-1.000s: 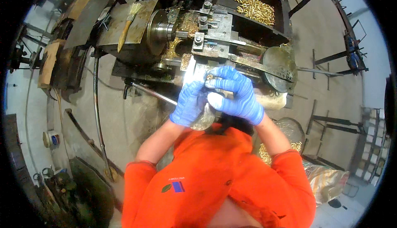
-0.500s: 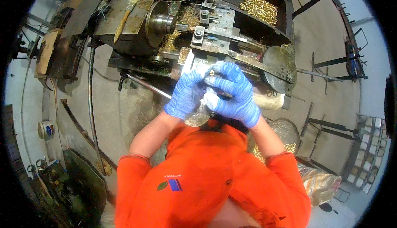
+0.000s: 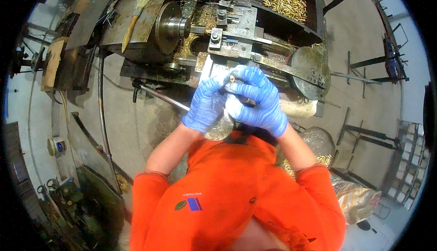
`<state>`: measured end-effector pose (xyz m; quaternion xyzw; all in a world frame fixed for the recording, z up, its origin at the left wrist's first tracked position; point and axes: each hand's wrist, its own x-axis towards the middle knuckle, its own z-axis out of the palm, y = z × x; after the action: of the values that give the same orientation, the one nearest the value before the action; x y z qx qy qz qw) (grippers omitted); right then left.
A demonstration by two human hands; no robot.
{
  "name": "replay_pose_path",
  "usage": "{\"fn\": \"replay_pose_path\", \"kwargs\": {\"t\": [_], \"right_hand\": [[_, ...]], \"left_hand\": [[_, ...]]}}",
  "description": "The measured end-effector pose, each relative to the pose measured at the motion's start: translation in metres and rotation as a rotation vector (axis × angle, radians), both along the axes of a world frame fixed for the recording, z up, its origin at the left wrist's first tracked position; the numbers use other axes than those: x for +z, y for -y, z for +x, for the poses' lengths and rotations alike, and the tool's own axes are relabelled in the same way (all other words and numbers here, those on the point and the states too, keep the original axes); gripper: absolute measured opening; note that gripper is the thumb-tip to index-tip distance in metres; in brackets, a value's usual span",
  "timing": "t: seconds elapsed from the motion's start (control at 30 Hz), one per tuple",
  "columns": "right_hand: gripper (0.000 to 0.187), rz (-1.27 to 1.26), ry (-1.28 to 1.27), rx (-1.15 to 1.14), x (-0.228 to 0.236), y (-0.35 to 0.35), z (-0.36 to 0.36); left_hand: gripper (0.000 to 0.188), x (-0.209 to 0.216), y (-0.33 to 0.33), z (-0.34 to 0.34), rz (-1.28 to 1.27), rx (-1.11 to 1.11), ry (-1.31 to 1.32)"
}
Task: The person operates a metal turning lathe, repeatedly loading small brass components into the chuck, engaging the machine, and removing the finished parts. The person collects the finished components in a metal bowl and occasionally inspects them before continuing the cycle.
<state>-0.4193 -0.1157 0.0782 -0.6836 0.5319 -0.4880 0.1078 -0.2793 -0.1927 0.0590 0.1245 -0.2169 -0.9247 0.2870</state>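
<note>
Both hands wear blue knit gloves and meet at the middle, in front of the lathe. A small brass piece with a round end shows between the fingers of my right hand, which is closed round it. My left hand has curled fingers pressed up against the right fingertips; what lies inside its grip is hidden. Something dark shows in the gap under the right fingers, too covered to name. Just below the hands is a round, shiny metal disc.
Beyond the hands stand the lathe's chuck and tool block. A wooden-handled brush lies on the headstock. Many brass pieces fill a dark tray at the far right; others lie in a round pan by my right forearm. A lever sticks out left.
The view has shifted slightly. Both hands stay together round the brass piece, and the right thumb has drawn in a little toward the left hand.
</note>
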Motion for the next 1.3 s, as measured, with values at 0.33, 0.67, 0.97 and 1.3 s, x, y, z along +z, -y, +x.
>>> {"fn": "replay_pose_path", "kwargs": {"t": [0.33,0.67,0.97,1.3], "right_hand": [[0.039,-0.023,0.026,0.008,-0.007,0.002,0.000],[0.034,0.014,0.075,0.016,-0.003,0.003,0.001],[0.031,0.040,0.208,0.045,-0.005,0.003,0.001],[0.031,0.044,0.260,0.066,-0.008,0.003,-0.001]], "left_hand": [[0.035,-0.005,0.000,0.000,-0.064,0.040,0.094],[0.032,-0.016,0.001,0.003,-0.004,-0.022,0.014],[0.030,-0.011,-0.004,0.002,-0.027,0.046,0.095],[0.031,-0.008,-0.004,0.001,-0.017,0.035,0.084]]}}
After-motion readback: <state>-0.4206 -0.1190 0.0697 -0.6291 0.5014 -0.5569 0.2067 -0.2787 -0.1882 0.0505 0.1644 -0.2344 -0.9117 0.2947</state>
